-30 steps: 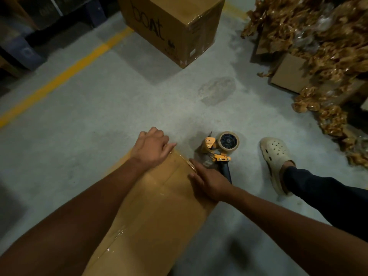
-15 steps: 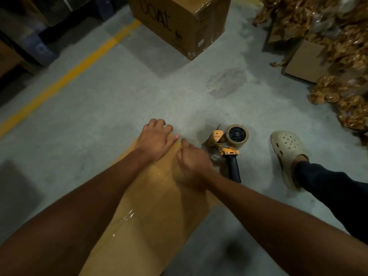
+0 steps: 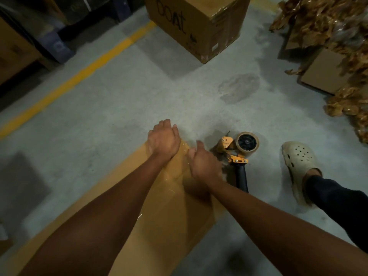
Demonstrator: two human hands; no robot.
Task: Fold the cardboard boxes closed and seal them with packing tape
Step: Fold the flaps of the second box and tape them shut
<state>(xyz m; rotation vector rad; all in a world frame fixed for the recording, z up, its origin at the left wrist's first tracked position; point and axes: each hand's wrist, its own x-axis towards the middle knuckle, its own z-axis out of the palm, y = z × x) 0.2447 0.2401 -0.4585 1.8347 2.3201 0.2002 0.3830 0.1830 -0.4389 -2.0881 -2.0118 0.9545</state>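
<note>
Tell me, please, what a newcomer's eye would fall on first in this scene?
Probably the two bare forearms reaching in, with the left hand and right hand pressing glossy tape onto the far end of the cardboard box. Just right of them an orange tape dispenser lies on the concrete floor.

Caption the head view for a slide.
Both hands, left hand and right hand, press tape onto a cardboard box; tape dispenser lies beside.

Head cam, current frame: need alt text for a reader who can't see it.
Both bare hands, left hand and right hand, press on the taped far end of a cardboard box on a concrete floor. A tape dispenser lies on the floor just right of the box, near a foot in a cream clog; another box stands beyond.
</note>
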